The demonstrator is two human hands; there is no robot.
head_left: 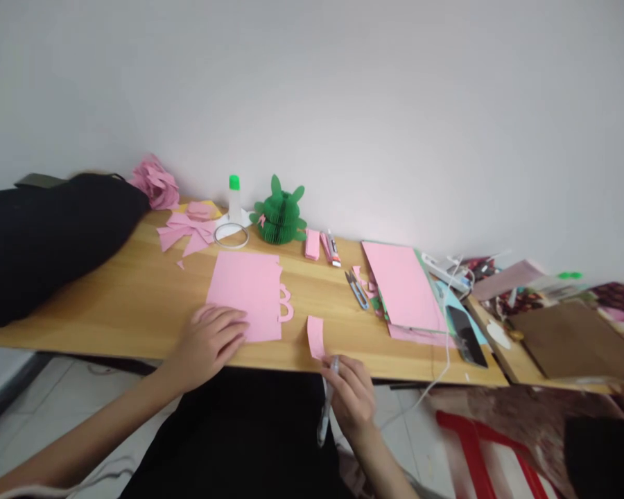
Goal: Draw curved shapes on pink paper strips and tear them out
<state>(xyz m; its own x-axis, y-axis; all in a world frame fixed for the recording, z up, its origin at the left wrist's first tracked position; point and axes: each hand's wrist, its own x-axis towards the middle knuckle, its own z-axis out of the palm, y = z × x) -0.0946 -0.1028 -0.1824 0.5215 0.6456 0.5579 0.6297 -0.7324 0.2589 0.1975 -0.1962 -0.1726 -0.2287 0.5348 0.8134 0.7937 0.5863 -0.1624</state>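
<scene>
The wooden table [156, 294] goes across the middle of the frame, and the left edge cuts off a big black cloth thing [46, 242] on it. At the far right, a brown board [577, 339] covers part of another table, and the person past it is mostly cut off. Right of the middle, a pink stack of paper [405, 284] hides most of the sheets below. Near the middle lies a pink sheet [249, 284]; the left hand [215, 339] rests on its bottom left corner, fingers loose, and hides that corner. At the bottom middle, the right hand [352, 391] pinches a clear pen [323, 412]. A small pink strip [316, 334] touches its fingertips, but I cannot tell if they hold it. A green paper ball [279, 218] sits above. Beside it stands a bottle [234, 204] with a green cap; what is inside is hard to see. A little tube [333, 251] lies to the right.
</scene>
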